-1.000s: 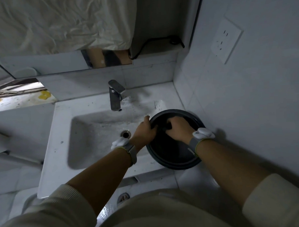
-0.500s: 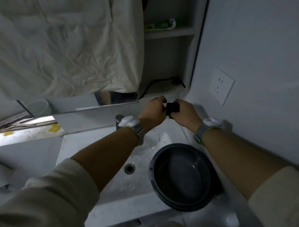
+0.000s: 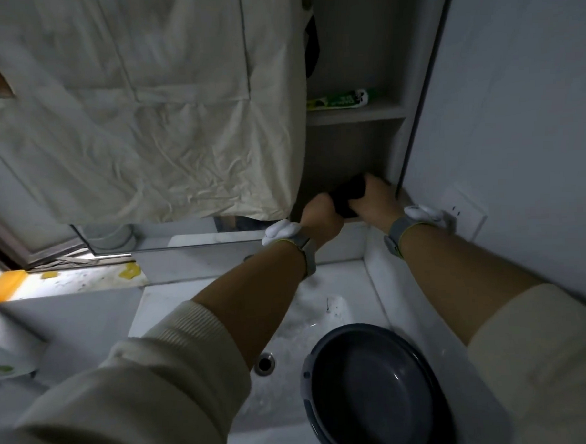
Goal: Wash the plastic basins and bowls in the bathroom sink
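Note:
A dark grey plastic basin [image 3: 373, 389] rests tilted on the right side of the white sink [image 3: 323, 321], with nothing in it. Both of my hands are raised above the sink at the lower shelf of a wall niche. My left hand [image 3: 320, 217] and my right hand [image 3: 373, 201] both grip a small black cloth [image 3: 349, 194] between them. The tap is hidden behind my left forearm.
A cream cloth [image 3: 139, 111] hangs over the mirror above the sink. A green tube [image 3: 340, 100] lies on the upper niche shelf. A wall socket [image 3: 464, 211] sits right of my right wrist. The sink drain [image 3: 265, 364] lies left of the basin.
Both hands left the basin and rose with the black cloth to the niche's lower shelf. The camera tilted upward, so the basin now sits low in view.

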Demonstrator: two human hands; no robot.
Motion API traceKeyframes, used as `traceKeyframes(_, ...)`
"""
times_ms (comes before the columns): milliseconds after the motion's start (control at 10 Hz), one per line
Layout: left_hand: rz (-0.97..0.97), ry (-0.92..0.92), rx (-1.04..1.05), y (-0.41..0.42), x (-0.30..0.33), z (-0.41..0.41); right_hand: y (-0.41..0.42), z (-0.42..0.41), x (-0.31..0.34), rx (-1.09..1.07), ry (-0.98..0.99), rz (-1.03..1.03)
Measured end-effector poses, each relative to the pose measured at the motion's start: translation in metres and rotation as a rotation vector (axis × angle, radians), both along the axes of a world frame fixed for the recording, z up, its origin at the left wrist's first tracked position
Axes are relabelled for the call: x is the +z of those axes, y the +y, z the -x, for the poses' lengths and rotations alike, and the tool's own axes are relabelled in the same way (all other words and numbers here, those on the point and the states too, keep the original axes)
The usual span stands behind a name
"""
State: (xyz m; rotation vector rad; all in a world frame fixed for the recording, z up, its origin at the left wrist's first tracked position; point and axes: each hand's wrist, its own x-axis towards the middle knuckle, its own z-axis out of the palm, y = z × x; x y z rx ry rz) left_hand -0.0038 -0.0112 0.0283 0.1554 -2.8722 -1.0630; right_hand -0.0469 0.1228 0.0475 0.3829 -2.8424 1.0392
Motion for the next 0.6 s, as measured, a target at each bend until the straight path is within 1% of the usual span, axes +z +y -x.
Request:
traceKeyframes(100,-0.165,0.007,0.049,0.000,0.000,0.000,-0.002,0.001,-0.005,0.033,0.067,-0.081)
traceKeyframes(200,-0.220,0.006,0.050,0.000,-0.004,-0.003,-0.003,0.000,-0.018,0.000,0.211,-0.136)
traceKeyframes(300,-0.213,0.006,0.006,0.002,-0.003,-0.005,-0.006,-0.001,-0.026,0.131,0.099,-0.214)
traceKeyframes(400,-0.164,0.009,-0.021,0.003,-0.005,-0.009,-0.009,-0.003,-0.028,0.159,0.056,-0.322)
traceKeyframes(500,-0.183,0.073,0.025,0.001,-0.005,-0.029,-0.013,-0.017,-0.027,0.021,0.156,-0.269)
traceKeyframes(600,-0.290,0.097,0.052,-0.001,-0.009,-0.039,-0.018,-0.034,-0.032,-0.082,0.219,-0.098)
